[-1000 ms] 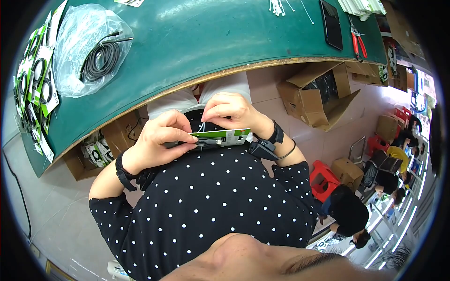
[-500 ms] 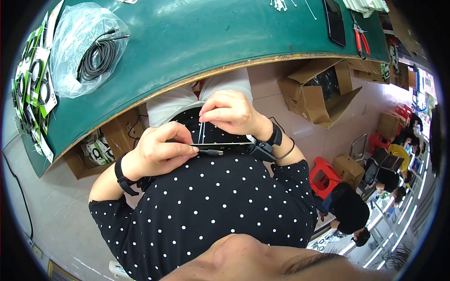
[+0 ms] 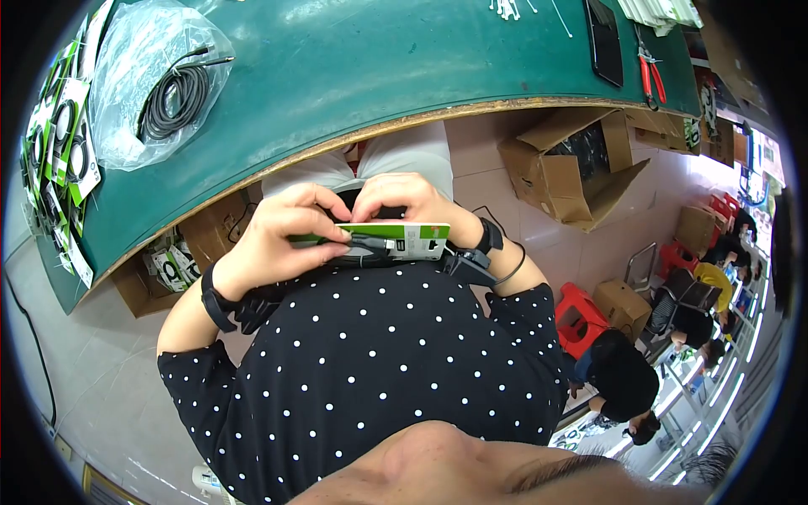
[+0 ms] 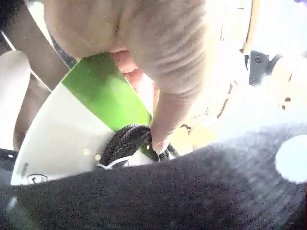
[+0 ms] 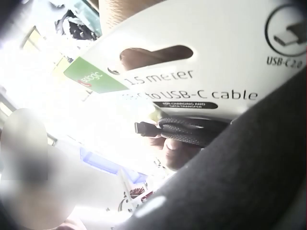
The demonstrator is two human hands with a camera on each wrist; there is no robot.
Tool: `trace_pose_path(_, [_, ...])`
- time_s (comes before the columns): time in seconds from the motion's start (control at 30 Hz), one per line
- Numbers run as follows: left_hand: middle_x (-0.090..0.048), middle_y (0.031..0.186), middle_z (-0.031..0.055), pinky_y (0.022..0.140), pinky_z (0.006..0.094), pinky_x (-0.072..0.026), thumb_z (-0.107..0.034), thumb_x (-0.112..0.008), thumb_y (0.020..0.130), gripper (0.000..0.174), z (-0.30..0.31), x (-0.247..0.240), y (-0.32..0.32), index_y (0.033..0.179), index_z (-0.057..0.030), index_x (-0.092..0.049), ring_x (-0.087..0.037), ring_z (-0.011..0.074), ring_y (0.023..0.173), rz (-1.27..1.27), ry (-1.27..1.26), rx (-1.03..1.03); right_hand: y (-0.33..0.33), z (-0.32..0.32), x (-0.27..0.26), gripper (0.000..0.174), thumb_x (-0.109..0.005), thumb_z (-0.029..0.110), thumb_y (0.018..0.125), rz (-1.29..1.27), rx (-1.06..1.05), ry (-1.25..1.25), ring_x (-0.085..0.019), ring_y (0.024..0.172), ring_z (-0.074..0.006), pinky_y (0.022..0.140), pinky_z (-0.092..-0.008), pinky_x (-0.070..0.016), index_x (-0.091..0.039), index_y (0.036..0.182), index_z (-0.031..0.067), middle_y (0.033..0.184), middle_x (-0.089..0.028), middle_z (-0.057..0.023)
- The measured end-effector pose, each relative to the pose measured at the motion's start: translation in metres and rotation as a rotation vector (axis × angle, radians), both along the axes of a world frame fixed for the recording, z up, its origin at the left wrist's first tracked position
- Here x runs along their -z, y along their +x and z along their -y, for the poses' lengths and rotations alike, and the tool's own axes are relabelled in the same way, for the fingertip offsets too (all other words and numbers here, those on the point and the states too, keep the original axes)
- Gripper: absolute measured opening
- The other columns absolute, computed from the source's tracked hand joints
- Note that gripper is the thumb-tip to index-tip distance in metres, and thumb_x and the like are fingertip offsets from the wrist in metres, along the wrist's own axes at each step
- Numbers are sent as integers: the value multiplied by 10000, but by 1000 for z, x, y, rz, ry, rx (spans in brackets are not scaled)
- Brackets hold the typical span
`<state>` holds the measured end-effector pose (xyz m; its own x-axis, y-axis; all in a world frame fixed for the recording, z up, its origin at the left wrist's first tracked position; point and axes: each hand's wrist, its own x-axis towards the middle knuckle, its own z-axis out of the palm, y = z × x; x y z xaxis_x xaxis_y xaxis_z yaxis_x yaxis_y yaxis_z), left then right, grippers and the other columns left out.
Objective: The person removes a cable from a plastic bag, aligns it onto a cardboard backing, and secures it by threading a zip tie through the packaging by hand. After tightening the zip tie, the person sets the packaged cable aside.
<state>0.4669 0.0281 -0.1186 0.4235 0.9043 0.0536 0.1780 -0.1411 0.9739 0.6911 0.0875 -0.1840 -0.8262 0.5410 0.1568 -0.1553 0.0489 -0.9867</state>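
Observation:
My left hand grips a green and white packaging card with a coiled dark cable against its face, the thumb on the cable side. In the left wrist view a thin white tie crosses the braided cable. Behind the card's upper edge, my right hand has thumb and fingers curled together, close to the left fingertips; the tie ends there are hidden by the card. The right wrist view shows the card printed with "USB-C cable", and the cable's plug below it.
The green table lies beyond my lap. It carries a plastic bag with a coiled cable, carded cables, white ties, a phone and red-handled pliers. An open carton stands on the floor.
My right hand first drew the two white tie strands up away from the card, then came back down behind it. The card tipped edge-on, then its face turned up again.

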Motion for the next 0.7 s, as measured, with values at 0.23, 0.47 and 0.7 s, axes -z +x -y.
trace_pose_path(0.23, [-702, 948, 108, 785, 304, -531, -7, -797, 688, 191, -2, 10, -7, 851, -16, -697, -672, 200, 847, 9, -194, 23, -5, 7, 19, 192, -712, 87, 819, 45, -99, -771, -605, 837, -92, 716, -246, -500, -620, 982, 47, 959, -653, -21])
trace_pose_path(0.47, [-697, 938, 117, 772, 277, -527, 21, -787, 711, 154, 3, 18, -10, 834, -6, -698, -654, 153, 866, 135, -486, -98, 4, 9, 43, 256, -666, 217, 876, 108, -219, -915, -619, 855, -104, 742, -234, -506, -590, 1022, 21, 940, -640, -35])
trace_pose_path(0.7, [-691, 941, 105, 789, 264, -521, 28, -783, 723, 149, 1, 19, -12, 838, -4, -693, -650, 143, 871, 167, -600, -108, -4, 11, 51, 291, -680, 208, 862, -63, -95, -1087, -642, 833, -127, 721, -255, -536, -584, 1030, -10, 957, -650, -76])
